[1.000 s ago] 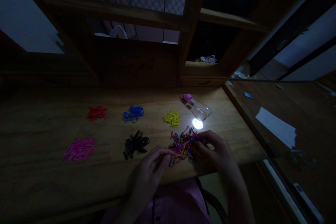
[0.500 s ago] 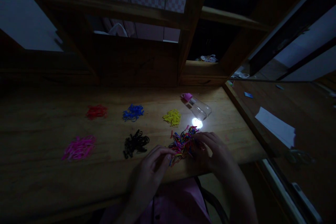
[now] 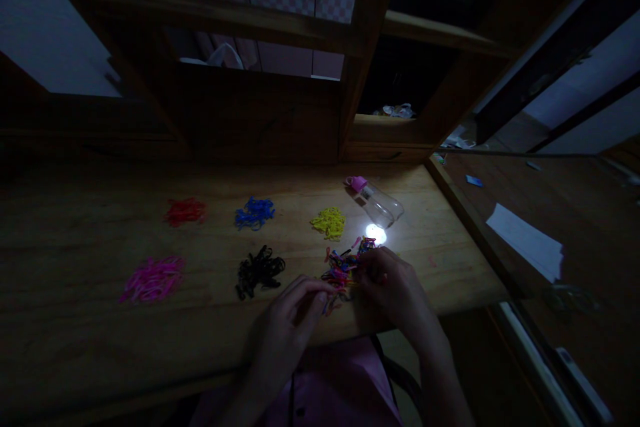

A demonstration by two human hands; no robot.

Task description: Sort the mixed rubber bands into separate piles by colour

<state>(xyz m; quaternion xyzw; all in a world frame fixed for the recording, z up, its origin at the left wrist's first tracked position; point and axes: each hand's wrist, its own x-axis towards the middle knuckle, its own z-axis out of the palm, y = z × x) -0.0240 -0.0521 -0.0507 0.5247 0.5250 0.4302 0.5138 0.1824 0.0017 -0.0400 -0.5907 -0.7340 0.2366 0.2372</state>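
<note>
A heap of mixed-colour rubber bands [image 3: 343, 265] lies near the front edge of a wooden desk [image 3: 90, 333]. My right hand [image 3: 390, 283] rests on the heap's right side, fingers curled into the bands. At the heap's lower left my left hand [image 3: 290, 327] has its fingertips pinched on a few bands. Sorted piles lie further out: red [image 3: 185, 211], blue [image 3: 255, 212], yellow [image 3: 328, 223], pink [image 3: 153, 278] and black [image 3: 259, 269].
A clear plastic bottle with a pink cap [image 3: 376, 201] lies on its side beyond the heap, beside a bright spot of light [image 3: 376, 234]. Wooden shelving [image 3: 260, 27] rises behind the desk. To the right, a lower surface holds a white paper [image 3: 525, 241]. The room is dark.
My right hand has slid left over the mixed heap and covers more of it. My left hand has barely moved.
</note>
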